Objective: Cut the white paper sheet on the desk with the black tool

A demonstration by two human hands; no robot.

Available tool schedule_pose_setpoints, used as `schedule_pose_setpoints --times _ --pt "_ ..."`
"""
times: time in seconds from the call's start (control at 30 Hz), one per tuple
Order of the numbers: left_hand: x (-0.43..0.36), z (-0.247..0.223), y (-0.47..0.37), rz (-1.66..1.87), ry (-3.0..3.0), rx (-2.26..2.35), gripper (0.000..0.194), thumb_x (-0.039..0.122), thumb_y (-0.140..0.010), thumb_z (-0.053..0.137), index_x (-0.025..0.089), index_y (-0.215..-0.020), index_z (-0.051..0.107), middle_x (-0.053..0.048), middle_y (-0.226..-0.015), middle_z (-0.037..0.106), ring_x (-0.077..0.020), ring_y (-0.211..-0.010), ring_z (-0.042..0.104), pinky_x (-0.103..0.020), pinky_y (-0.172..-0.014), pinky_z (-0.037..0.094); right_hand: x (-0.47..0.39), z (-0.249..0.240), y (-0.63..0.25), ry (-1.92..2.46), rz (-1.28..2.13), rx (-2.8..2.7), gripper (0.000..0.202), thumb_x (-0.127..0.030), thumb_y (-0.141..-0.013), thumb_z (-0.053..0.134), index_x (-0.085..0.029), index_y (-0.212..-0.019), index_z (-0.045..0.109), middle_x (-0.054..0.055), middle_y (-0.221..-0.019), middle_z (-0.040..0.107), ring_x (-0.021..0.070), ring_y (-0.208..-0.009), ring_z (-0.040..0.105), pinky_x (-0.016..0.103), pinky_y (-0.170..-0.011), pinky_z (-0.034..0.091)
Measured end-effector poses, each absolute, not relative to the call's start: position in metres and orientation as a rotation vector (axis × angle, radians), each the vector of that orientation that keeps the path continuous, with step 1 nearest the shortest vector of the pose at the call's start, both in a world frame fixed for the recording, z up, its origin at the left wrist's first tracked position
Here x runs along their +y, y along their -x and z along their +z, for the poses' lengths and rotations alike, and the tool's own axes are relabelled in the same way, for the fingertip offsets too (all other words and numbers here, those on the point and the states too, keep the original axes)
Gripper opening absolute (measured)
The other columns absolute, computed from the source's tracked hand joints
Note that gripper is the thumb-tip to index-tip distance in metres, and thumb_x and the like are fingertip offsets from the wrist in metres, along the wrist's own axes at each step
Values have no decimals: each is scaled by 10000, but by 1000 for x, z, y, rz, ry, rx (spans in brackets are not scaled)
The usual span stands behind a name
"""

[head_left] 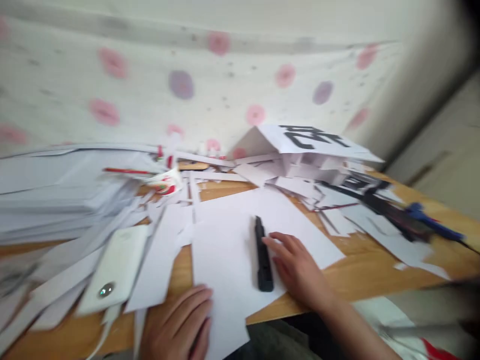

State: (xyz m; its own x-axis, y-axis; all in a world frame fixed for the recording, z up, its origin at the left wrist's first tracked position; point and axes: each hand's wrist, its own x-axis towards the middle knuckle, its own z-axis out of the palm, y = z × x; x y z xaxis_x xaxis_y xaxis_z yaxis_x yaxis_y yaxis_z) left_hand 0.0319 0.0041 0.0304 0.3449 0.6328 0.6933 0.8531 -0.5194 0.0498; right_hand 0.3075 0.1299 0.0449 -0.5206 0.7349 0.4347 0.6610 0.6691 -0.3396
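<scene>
Head view, landmark: the white sheet (240,235) lying flat on the wooden table (360,275), its near edge hanging over the table's front edge.
Black cutter: a slim black bar, probably a utility knife (263,255), lies on the sheet's right half, long axis running away from the person.
Right hand: the right hand (296,265) rests palm down on the sheet just right of the knife, fingertips touching or almost touching its side; fingers loosely spread, closed on nothing.
Left hand: the left hand (180,325) presses flat on the sheet's near left corner; fingers extended, holding nothing, only pinning paper.
Handling, knife: looks light, rigid and smooth; I judge it is best pinched along the middle of its long sides, away from the far tip where a blade may sit.
Handling, sheet: thin, floppy, slides easily on wood; needs a flat palm to stay put.
Left of the sheet: a white box with a round metal stud (114,270), loose paper strips, a tall paper stack (60,195).
Beyond the sheet: a folded sheet printed with bold black marks (311,140).
Right of the sheet: blurred dark and blue tools (416,220).
</scene>
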Motion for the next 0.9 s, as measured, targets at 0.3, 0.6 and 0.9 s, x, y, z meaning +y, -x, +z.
schedule_pose_setpoints --times 0.3,0.6,0.9 --pt "-8 48 -44 -1184 2339 -1468 210 113 -808 501 147 -982 615 -81 -939 695 -187 -957 649 -315 -914 566 148 27 -286 995 -79 -2483 651 -48 -782 385 -281 -1376 512 78 -1390 530 258 -1059 646 421 -858 581" --pt "-6 42 -42 -1205 2338 -1412 179 110 -788 496 125 -923 612 -84 -926 684 -185 -942 640 -299 -935 556 156 8 -290 879 -138 -2549 623 -79 -775 425 -306 -1340 559 19 -1460 475 289 -1078 624 448 -859 581" --pt "-3 40 -38 -1142 2301 -1315 197 99 -817 455 96 -893 636 -97 -903 683 -193 -948 649 -283 -953 548 148 18 -283 982 -115 -2507 555 -22 -731 408 -273 -1169 639 77 -1381 505 271 -1116 604 460 -912 559"
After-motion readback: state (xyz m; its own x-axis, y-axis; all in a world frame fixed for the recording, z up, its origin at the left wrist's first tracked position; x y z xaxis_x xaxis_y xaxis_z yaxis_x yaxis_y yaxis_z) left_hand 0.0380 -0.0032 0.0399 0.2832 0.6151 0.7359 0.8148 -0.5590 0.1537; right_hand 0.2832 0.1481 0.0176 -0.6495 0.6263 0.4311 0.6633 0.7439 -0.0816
